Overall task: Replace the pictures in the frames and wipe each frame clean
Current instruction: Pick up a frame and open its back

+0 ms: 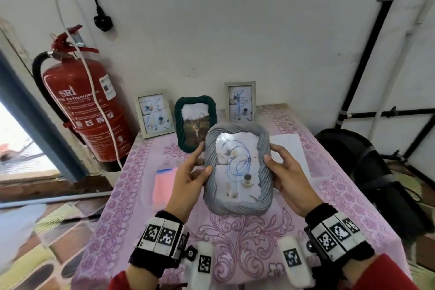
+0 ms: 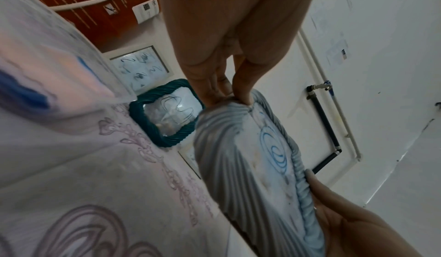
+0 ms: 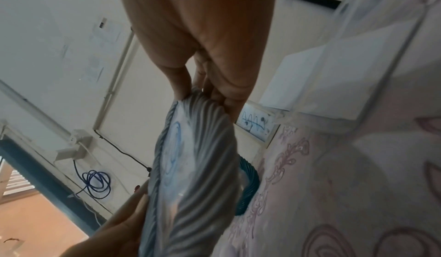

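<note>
While both hands hold it up over the desk, the scene reads so:

Grey frame: the grey frame [image 1: 237, 167] with a twisted rope-like border is lifted clear of the desk [image 1: 329, 195], glass side facing the person, tilted a little.
Picture inside: a pale picture with blue scribbled loops [image 1: 237, 158] on the glass or the picture; I cannot tell which.
Left grip: the left hand [image 1: 188, 183] grips the frame's edge at 9 o'clock, thumb on the front border, forefinger stretched up along the side.
Right grip: the right hand [image 1: 289, 181] grips the opposite edge at 3 o'clock, thumb on the front, fingers curled behind.
Dark green frame: a dark green frame [image 1: 194, 122] stands on the desk at 12 o'clock from the held one, partly hidden behind it.
White frames: a white frame [image 1: 154, 113] leans at 11 o'clock, another white frame [image 1: 240, 101] stands at 1 o'clock; both show dark scribbles.
Cloth: a pink cloth [image 1: 164, 186] with a blue edge lies flat at 9 o'clock, just beside the left hand.
Paper: a white sheet [image 1: 289, 148] lies at 3 o'clock, partly behind the right hand.
Desk cover: pink floral fabric under clear plastic.
Room: a red fire extinguisher [image 1: 87, 110] hangs on the wall at 10 o'clock.
</note>
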Available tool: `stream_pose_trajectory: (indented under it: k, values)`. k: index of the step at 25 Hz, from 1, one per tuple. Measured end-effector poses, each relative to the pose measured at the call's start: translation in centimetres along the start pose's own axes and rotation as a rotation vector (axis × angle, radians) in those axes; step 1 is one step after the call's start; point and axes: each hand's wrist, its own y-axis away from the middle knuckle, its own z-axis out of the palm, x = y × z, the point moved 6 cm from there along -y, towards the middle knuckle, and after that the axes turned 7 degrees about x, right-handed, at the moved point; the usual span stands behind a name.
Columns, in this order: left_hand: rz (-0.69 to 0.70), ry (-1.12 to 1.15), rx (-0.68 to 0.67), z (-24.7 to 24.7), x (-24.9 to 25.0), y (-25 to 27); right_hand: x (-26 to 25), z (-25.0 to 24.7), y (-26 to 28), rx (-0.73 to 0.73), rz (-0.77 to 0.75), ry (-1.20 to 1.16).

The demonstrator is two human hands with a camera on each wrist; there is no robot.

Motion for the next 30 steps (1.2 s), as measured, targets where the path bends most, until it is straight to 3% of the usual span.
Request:
stream_pose_trajectory:
  k: [4, 8, 10, 14, 16, 21, 26, 30]
  values:
    - [-0.044, -0.131, 0.067, -0.2, -1.7, 0.8, 1.4, -0.1, 0.2, -0.016, 0.049, -0.001]
    - [0.220, -0.445, 0.136, 0.6, -0.4, 2.4, 1.9, -0.2, 0.1, 0.010, 0.063, -0.015]
    - [0.330, -0.475, 0.071, 2.5, 0.6, 3.4, 1.8, 0.0, 0.0, 0.020, 0.073, -0.034]
    - [0.363, -0.505, -0.042, 5.9, 1.5, 4.9, 1.0, 0.9, -0.3, -0.005, 0.081, -0.091]
    - [0.357, -0.471, -0.048, 6.8, 1.7, 5.1, 0.4, 1.5, -0.3, -0.044, 0.055, -0.096]
    - [0.323, -0.263, 0.092, 6.5, 1.7, 4.5, -0.2, 3.0, 0.1, -0.138, 0.031, -0.097]
    - [0.251, -0.009, 0.150, 5.0, 1.3, 4.5, 0.3, 3.5, 0.2, -0.100, -0.018, 0.049]
    - [0.221, 0.064, 0.214, 3.6, 0.8, 4.1, 1.0, 3.2, 0.4, 0.003, -0.066, 0.246]
